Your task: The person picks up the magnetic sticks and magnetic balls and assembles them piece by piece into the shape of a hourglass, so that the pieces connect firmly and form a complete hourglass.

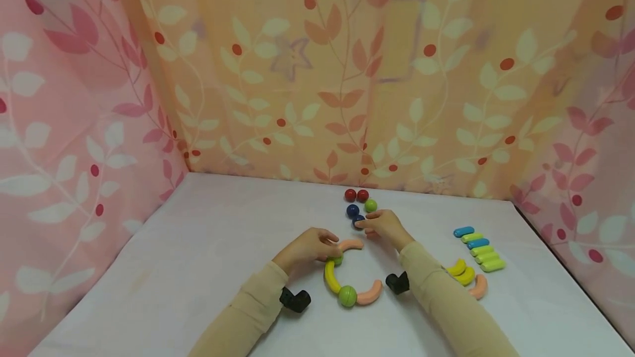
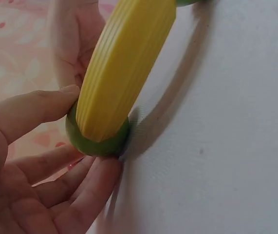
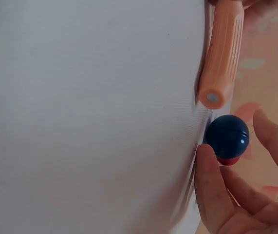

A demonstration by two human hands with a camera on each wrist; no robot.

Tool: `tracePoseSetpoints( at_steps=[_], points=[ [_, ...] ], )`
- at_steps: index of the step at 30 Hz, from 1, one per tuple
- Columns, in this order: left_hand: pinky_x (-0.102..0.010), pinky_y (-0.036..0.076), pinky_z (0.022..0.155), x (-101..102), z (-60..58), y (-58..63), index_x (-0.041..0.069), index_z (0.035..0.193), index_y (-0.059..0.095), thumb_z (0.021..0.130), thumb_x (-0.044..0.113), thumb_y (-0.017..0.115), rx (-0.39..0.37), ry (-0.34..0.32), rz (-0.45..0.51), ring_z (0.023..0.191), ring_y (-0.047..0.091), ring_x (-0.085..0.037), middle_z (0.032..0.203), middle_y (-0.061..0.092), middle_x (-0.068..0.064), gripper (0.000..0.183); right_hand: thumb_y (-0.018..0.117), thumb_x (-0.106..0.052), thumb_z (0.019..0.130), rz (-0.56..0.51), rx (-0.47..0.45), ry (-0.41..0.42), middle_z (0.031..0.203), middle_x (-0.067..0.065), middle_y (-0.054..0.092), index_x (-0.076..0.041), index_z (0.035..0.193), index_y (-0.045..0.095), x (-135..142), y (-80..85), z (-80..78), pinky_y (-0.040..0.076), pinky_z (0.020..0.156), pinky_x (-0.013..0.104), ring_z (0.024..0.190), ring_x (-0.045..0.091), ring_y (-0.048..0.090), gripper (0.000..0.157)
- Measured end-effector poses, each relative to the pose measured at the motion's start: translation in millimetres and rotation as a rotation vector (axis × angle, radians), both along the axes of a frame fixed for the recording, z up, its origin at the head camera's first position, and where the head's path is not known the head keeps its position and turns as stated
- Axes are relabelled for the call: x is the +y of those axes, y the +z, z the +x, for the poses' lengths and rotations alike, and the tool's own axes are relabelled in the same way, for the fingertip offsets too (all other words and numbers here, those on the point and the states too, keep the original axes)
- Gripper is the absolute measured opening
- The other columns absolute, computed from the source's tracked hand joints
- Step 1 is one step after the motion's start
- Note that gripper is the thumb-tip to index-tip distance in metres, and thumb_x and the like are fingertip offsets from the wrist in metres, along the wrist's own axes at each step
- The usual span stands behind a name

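Observation:
In the head view my left hand (image 1: 311, 245) grips a green ball (image 1: 335, 259) in a curved chain of toy pieces. The left wrist view shows its thumb and fingers on the green ball (image 2: 100, 146), from which a yellow curved stick (image 2: 126, 63) extends. The chain continues with another green ball (image 1: 348, 296), a lower peach curved stick (image 1: 370, 293) and an upper one (image 1: 351, 244). My right hand (image 1: 388, 227) reaches around a blue ball (image 3: 228, 136). One fingertip touches that ball; the opposite digit stands slightly apart from it. The upper peach stick's end (image 3: 212, 97) is close by.
Another blue ball (image 1: 353, 211), two red balls (image 1: 356, 195) and a green ball (image 1: 370, 205) lie beyond my right hand. On the right are blue and lime short sticks (image 1: 479, 249), yellow curved sticks (image 1: 461, 272) and a peach one (image 1: 478, 287). Patterned curtains (image 1: 278, 92) surround the white table (image 1: 198, 269).

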State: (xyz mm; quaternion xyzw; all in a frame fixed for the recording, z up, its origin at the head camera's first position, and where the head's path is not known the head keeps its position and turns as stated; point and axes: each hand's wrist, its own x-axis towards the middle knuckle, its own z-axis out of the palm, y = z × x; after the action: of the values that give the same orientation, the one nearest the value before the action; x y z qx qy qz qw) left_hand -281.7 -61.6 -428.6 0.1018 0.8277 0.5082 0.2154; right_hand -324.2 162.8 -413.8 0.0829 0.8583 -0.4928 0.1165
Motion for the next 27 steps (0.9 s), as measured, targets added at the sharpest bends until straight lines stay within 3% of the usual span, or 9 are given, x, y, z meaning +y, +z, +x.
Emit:
tracePoseSetpoints(
  at_steps=[4, 8, 16, 21, 27],
  points=[
    [-0.027, 0.055, 0.079, -4.1, 4.2, 5.5, 0.005, 0.118, 0.067, 0.083, 0.023, 0.08, -0.032, -0.005, -0.037, 0.084, 0.063, -0.014, 0.102, 0.071, -0.005, 0.041, 0.076, -0.026, 0.087, -0.024, -0.015, -0.023, 0.126, 0.019, 0.063, 0.003, 0.135, 0.056, -5.0, -1.0, -5.0, 0.06, 0.076, 0.025, 0.085, 0.016, 0.066, 0.06],
    [-0.026, 0.05, 0.076, -8.5, 4.6, 11.0, 0.006, 0.112, 0.068, 0.081, 0.025, 0.08, -0.025, 0.0, -0.114, 0.081, 0.061, -0.016, 0.097, 0.068, -0.004, 0.038, 0.074, -0.022, 0.089, -0.036, -0.005, -0.019, 0.112, 0.013, 0.068, 0.002, 0.131, 0.059, -7.8, -2.0, -8.6, 0.059, 0.071, 0.023, 0.081, 0.014, 0.063, 0.052],
    [-0.022, 0.051, 0.065, 0.3, 2.9, 3.9, 0.004, 0.108, 0.072, 0.087, 0.025, 0.077, 0.009, 0.105, -0.092, 0.075, 0.058, -0.014, 0.094, 0.068, -0.005, 0.031, 0.078, -0.018, 0.085, -0.024, 0.009, 0.006, 0.086, 0.003, 0.067, 0.006, 0.114, 0.067, -6.5, -1.8, -4.1, 0.058, 0.069, 0.021, 0.07, 0.009, 0.06, 0.039],
    [-0.022, 0.052, 0.063, 2.9, 2.2, 2.9, 0.005, 0.102, 0.073, 0.086, 0.024, 0.077, 0.001, 0.147, -0.118, 0.074, 0.058, -0.014, 0.09, 0.066, -0.005, 0.025, 0.078, -0.02, 0.085, -0.024, -0.001, 0.043, 0.098, 0.005, 0.069, 0.001, 0.117, 0.069, -0.3, -1.5, 8.1, 0.054, 0.071, 0.021, 0.074, 0.01, 0.06, 0.04],
    [-0.024, 0.057, 0.064, -0.4, 2.9, 3.8, 0.002, 0.1, 0.075, 0.087, 0.02, 0.076, -0.024, 0.149, -0.064, 0.069, 0.061, -0.013, 0.087, 0.07, -0.005, 0.022, 0.077, -0.016, 0.086, -0.055, -0.004, 0.084, 0.111, 0.01, 0.07, -0.002, 0.121, 0.069, 5.1, -2.3, 22.8, 0.054, 0.074, 0.023, 0.081, 0.011, 0.062, 0.039]
  ],
)
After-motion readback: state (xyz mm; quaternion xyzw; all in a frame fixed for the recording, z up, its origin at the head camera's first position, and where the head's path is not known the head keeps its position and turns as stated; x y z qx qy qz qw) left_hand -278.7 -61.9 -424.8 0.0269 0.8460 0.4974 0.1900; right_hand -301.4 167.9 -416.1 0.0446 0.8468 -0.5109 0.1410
